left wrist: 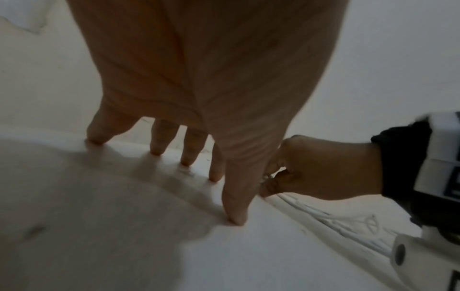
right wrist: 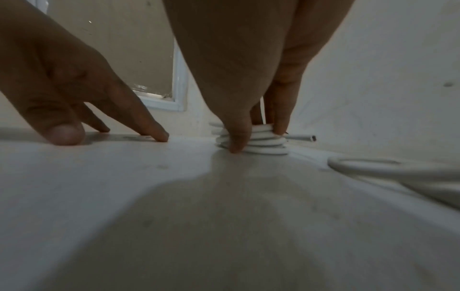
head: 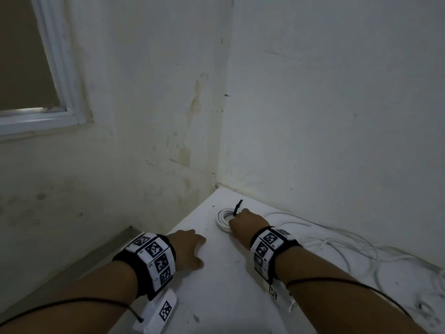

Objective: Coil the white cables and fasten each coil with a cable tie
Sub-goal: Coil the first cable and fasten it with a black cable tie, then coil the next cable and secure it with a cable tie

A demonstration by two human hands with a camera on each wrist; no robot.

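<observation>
A coiled white cable (head: 222,219) lies near the far corner of the white table (head: 224,285), bound by a black cable tie (head: 237,207) whose tail sticks up. My right hand (head: 243,221) grips the coil (right wrist: 261,141), thumb on its near side and fingers (right wrist: 280,118) on the far side. My left hand (head: 190,247) stands apart to the left, its straight fingertips (left wrist: 235,214) resting on the tabletop and holding nothing. Loose white cable (head: 342,247) sprawls to the right of the coil.
Two stained white walls meet in a corner (head: 220,141) right behind the coil. A window frame (head: 62,92) is set in the left wall. The table's left edge (head: 154,239) drops off beside my left wrist. Loose cable loops (right wrist: 398,169) lie close to my right hand.
</observation>
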